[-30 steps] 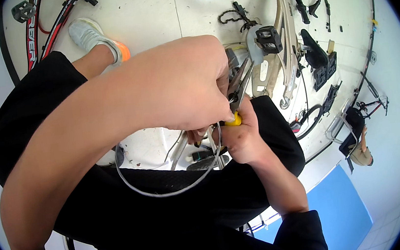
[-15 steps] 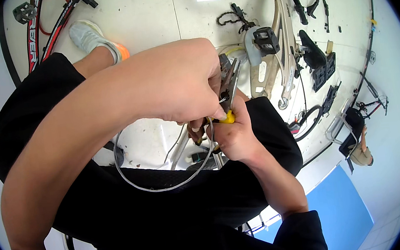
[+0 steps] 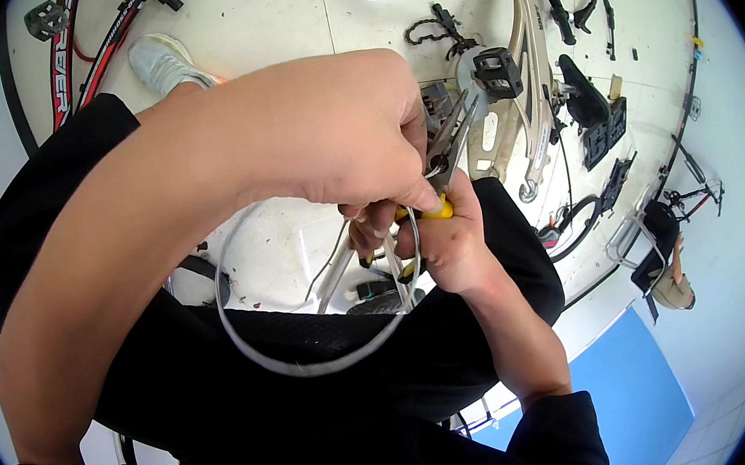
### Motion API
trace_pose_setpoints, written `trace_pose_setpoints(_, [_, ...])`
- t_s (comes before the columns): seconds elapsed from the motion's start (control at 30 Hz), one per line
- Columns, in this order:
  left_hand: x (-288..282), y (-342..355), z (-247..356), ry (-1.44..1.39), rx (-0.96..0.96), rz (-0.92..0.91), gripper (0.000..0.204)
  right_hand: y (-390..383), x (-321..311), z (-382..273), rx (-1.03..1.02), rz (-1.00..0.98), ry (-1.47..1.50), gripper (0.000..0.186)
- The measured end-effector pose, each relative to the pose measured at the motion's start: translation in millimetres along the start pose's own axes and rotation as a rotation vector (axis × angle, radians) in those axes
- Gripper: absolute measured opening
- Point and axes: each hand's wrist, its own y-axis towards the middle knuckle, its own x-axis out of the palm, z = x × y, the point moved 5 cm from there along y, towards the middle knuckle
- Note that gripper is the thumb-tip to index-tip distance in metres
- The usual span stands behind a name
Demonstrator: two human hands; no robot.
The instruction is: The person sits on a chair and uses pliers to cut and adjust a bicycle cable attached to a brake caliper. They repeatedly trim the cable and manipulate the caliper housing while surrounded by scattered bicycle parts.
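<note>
My right hand [image 3: 457,246] is closed around long-nosed pliers [image 3: 458,135] with yellow grips. The metal jaws point away from me and stand slightly apart at the tips. Across them from the left reaches my left hand [image 3: 373,154], bent at the wrist, its fingers pinched on a thin grey cable [image 3: 313,369]. A short bit of the cable shows at the base of the jaws; the fingers hide most of the grip. The rest of the cable hangs in a wide loop over my lap, below both hands.
A beige bicycle frame [image 3: 528,49] with a black pedal [image 3: 497,73] lies beyond my right hand. Near it are a chain [image 3: 428,33], a saddle [image 3: 581,89] and a black tool case [image 3: 605,134]. A red and black frame [image 3: 100,61] lies far left. Another person [image 3: 673,285] sits far right.
Both hands have shifted a little to the right together with the pliers. The cable loop has widened and hangs lower over my lap.
</note>
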Motion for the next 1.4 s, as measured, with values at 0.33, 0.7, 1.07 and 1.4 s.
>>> trace_pose_setpoints(0.33, [-4, 4, -9, -0.049, 0.017, 0.067, 0.02, 11, 4, -10, -0.061, 0.017, -0.118, 0.011])
trace_pose_setpoints(0.7, [-25, 20, 14, -0.054, 0.292, 0.399, 0.015, 33, -19, -46, -0.169, 0.235, 0.067, 0.03])
trace_pose_setpoints(1.07, [-2, 67, 135, 0.157, 0.529, 0.415, 0.018, 1, -113, -88, -0.467, 0.34, 0.317, 0.023])
trace_pose_setpoints(1.4, [34, 104, 182, 0.14, 0.481, 0.309, 0.012, -51, -153, -97, -0.605, 0.439, 0.422, 0.018])
